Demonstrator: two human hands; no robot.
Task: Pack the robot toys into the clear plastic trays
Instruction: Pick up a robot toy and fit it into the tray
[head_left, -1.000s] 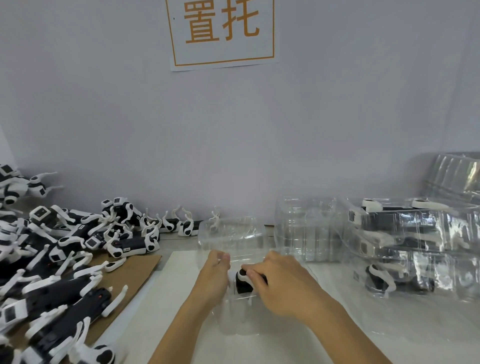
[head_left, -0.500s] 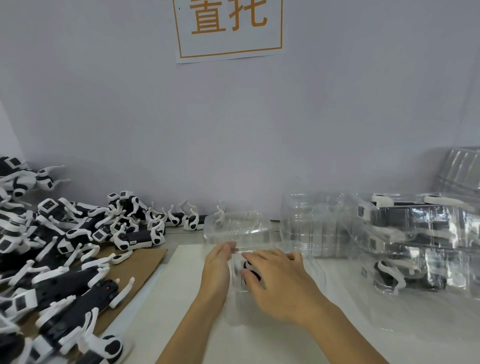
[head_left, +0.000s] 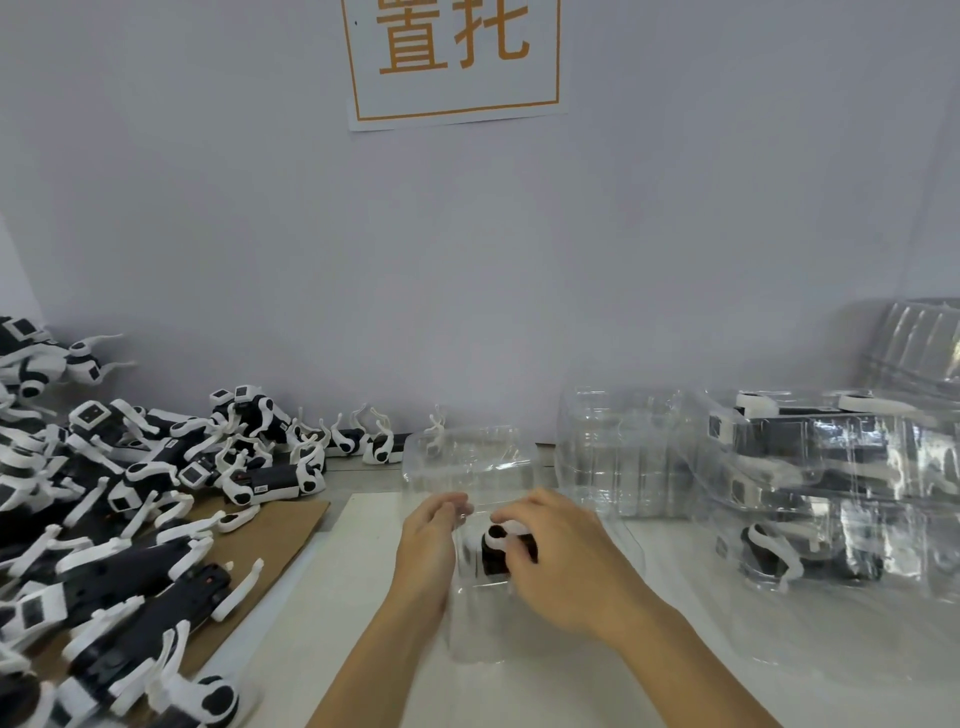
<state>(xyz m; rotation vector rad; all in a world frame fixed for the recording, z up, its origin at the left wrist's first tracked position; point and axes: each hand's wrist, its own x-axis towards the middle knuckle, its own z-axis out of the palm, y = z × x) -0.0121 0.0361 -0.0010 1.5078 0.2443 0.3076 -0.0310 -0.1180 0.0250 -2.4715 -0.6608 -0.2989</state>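
Since half a second ago the right hand (head_left: 566, 566) has curled, its fingertips now pinching the black-and-white robot toy (head_left: 500, 552) that sits in the clear plastic tray (head_left: 470, 462) in the middle of the white table (head_left: 332, 587). At the tray's left wall the left hand (head_left: 428, 545) stays put, fingers loosely bent against it; whether it grips is unclear. Most of the toy is hidden under the right hand, and the tray's near edges are hard to trace.
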